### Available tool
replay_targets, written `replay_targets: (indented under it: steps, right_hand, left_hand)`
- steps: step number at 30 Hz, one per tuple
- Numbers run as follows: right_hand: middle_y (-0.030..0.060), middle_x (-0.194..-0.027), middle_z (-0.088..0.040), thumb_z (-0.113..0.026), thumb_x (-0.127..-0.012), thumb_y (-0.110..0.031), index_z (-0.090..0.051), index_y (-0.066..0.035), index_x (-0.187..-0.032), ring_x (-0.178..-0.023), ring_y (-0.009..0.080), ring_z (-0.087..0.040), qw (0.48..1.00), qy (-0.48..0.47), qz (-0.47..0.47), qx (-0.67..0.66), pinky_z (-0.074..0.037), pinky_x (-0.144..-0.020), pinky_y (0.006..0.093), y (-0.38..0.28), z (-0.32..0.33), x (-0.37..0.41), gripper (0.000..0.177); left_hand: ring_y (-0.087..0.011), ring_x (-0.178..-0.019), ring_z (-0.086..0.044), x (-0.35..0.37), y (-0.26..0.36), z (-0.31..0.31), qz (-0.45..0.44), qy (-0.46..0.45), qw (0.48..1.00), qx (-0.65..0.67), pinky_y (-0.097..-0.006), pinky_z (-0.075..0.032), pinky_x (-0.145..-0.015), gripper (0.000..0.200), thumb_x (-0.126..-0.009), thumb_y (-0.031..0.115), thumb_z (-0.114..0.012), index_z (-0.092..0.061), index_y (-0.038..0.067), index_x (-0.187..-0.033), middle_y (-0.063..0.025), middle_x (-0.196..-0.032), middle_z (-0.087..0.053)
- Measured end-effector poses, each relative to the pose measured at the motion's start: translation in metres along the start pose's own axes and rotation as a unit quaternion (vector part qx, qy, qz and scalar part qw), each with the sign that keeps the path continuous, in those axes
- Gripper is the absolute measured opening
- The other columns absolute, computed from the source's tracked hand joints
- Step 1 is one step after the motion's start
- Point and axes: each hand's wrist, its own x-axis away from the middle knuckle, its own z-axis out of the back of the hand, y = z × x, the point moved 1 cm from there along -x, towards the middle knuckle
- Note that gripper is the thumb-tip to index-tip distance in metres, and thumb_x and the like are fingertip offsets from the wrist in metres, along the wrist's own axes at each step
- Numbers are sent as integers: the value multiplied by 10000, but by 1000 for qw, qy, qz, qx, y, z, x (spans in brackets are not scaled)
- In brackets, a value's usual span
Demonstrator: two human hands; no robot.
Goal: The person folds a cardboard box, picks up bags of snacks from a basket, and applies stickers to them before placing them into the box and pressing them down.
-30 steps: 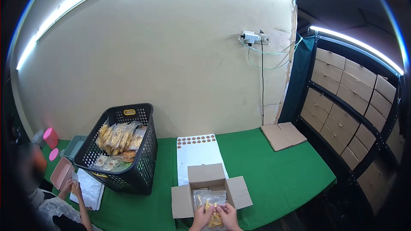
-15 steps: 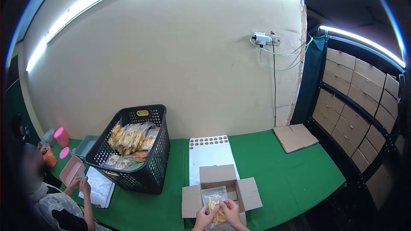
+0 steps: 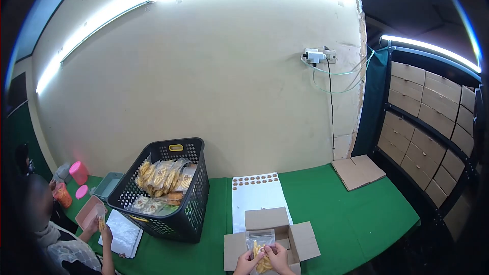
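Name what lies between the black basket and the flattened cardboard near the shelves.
Head view: a white sticker sheet lies on the green table between the black basket and the flattened cardboard.

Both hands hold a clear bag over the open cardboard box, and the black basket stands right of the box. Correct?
No: the head view shows the black basket left of the box, not right. The left hand and right hand do hold the clear bag over it.

Basket left of open box; sticker sheet behind box
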Motion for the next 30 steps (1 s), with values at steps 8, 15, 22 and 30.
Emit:
replay_targets:
  steps: [8, 15, 22, 30]
  right_hand:
    - [96, -808, -611, -621, -783, -156, -531, 41, -875, -727, 123, -581, 994, -51, -74, -61, -469, -655, 240, 30, 0, -33, 235]
    - [75, -860, -584, -620, -777, -164, -532, 31, -950, -783, 135, -551, 988, -133, -48, -55, -457, -667, 261, 38, -22, -45, 275]
    - [95, -957, -557, -562, -814, -234, -513, 30, -1041, -876, 168, -523, 981, -181, -60, 27, -451, -723, 292, 54, -30, -50, 351]
    - [100, -1021, -529, -545, -832, -240, -452, 34, -1120, -962, 179, -492, 977, -205, -53, 30, -423, -800, 290, 54, -32, -50, 409]
  left_hand:
    - [-133, -791, -532, -16, -30, 11, -44, 43, 993, -99, -282, -441, -695, 348, -823, 297, -561, -560, -16, -976, -66, -870, -586]
    - [-159, -842, -541, -36, -19, 20, -70, 146, 984, -80, -292, -441, -720, 377, -835, 307, -546, -545, -16, -1029, -96, -916, -587]
    - [-156, -769, -557, -48, -34, 30, -92, 181, 976, -78, -293, -447, -660, 315, -840, 280, -541, -572, -13, -954, -85, -841, -604]
    - [-142, -714, -548, -59, -34, 40, -59, 201, 975, -75, -284, -442, -614, 287, -843, 270, -538, -592, -9, -886, -49, -777, -605]
